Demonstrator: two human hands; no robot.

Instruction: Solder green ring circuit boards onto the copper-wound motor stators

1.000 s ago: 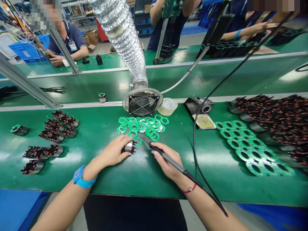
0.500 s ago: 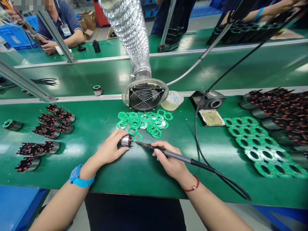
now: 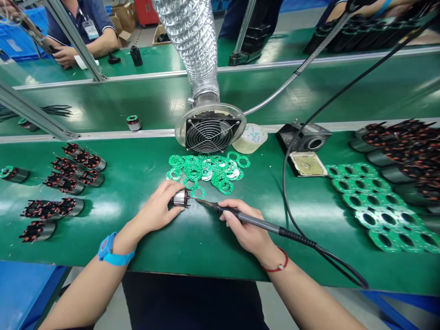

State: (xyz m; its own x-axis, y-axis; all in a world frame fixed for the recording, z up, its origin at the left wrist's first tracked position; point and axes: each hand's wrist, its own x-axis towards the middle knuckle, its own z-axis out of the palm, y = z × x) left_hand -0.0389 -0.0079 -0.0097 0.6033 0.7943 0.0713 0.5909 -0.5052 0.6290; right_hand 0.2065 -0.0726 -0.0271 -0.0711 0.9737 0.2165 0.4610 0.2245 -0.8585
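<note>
My left hand grips a motor stator, a silver cylinder lying on its side with black prongs facing right. In my right hand is a soldering iron, held like a pen. Its tip points left and sits just right of the stator's prongs, seemingly a small gap away. Ring-shaped green circuit boards lie in a loose pile just beyond both hands, one of them close to the iron's tip.
A fume extractor fan hangs over the pile. More stators stand at left, others at far right beside green board panels. The soldering iron stand and its cable are at right. Another person sits across.
The soldering iron's tip has drawn back slightly to the right from the stator's prongs. My left hand still holds the stator in place. The camera view has shifted a little.
</note>
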